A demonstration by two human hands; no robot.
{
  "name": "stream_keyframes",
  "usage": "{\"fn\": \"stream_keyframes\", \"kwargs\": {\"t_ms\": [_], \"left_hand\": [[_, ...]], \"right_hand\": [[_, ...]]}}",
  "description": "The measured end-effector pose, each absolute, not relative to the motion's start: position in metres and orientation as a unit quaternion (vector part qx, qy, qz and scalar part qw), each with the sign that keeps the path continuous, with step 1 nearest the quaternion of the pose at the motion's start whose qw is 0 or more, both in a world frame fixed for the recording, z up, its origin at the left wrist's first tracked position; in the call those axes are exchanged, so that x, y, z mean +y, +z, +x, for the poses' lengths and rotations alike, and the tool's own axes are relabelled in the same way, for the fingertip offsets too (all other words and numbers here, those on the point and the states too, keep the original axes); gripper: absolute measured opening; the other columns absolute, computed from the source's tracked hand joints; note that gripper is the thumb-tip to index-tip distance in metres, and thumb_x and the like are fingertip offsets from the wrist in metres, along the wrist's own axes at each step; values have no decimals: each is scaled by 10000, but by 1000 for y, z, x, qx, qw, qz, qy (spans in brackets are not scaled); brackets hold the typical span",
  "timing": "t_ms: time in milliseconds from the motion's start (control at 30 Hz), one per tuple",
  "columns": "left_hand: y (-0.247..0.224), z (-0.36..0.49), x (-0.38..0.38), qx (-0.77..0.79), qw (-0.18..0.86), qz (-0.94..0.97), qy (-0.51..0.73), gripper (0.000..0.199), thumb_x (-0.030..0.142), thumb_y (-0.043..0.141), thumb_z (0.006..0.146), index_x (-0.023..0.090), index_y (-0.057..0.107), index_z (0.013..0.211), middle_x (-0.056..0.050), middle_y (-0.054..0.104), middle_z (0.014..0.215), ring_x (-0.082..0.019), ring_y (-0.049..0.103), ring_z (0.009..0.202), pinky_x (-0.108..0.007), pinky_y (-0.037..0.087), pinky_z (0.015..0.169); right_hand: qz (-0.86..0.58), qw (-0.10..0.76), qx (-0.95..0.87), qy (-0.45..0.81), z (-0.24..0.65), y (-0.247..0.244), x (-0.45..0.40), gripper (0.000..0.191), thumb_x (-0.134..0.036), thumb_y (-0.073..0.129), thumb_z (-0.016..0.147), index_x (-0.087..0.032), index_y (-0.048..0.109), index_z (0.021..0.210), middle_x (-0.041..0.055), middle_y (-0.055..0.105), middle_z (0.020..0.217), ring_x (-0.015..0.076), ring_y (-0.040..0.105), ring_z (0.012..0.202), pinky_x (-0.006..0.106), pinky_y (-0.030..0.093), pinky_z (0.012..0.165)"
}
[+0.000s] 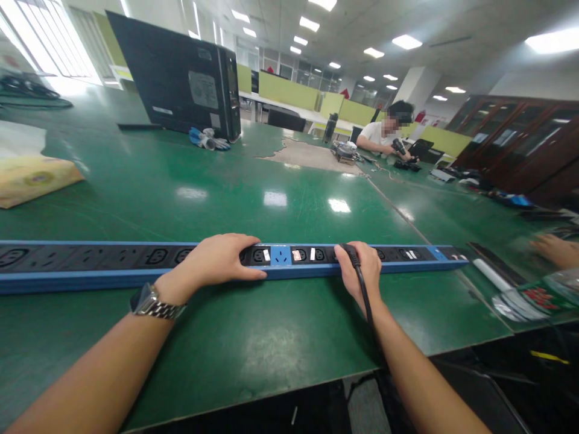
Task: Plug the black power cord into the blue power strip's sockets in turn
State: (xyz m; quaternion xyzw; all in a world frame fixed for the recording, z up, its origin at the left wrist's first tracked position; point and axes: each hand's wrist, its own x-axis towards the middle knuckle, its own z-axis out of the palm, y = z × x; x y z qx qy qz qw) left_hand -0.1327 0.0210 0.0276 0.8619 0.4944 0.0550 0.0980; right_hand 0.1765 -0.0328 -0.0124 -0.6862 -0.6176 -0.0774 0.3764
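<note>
A long blue and black power strip (280, 256) lies across the green table, with rows of sockets and a few small white labels. My left hand (217, 259), with a metal-band watch (154, 301) on its wrist, grips the strip left of the blue socket, thumb at the near edge and fingers at the far edge. In my right hand (362, 271) is a black power plug (350, 253), held against the strip's sockets; whether it sits in one is hidden by the fingers. Its black cord (368, 307) runs down along my right forearm.
A black computer case (190, 84) stands at the back left, gloves (208, 138) beside it. A tissue pack (38, 178) is at left. At right lie a plastic bottle (534, 298) and another person's blurred hand (554, 250). A co-worker (386, 132) sits across the table.
</note>
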Motion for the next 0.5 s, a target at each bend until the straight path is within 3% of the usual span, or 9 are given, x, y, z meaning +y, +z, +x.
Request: {"fn": "stream_keyframes", "kwargs": {"t_ms": [267,500], "left_hand": [[28,-132,21,494,99,862,56,859,794,544,662,221,581,1300,-89,653,1258,-311,613,1110,-400,472,926],[28,-133,20,496,96,862,48,872,800,535,662,225,568,1317,-91,644,1274,-309,610,1121,-394,463,939]], "right_hand": [[-736,246,-615,-140,163,0,-36,405,-572,415,919,-198,556,851,92,633,932,247,534,902,349,373,797],[-724,188,-644,-159,161,9,-39,415,-555,384,941,-197,577,861,95,623,940,228,526,880,333,358,748]]}}
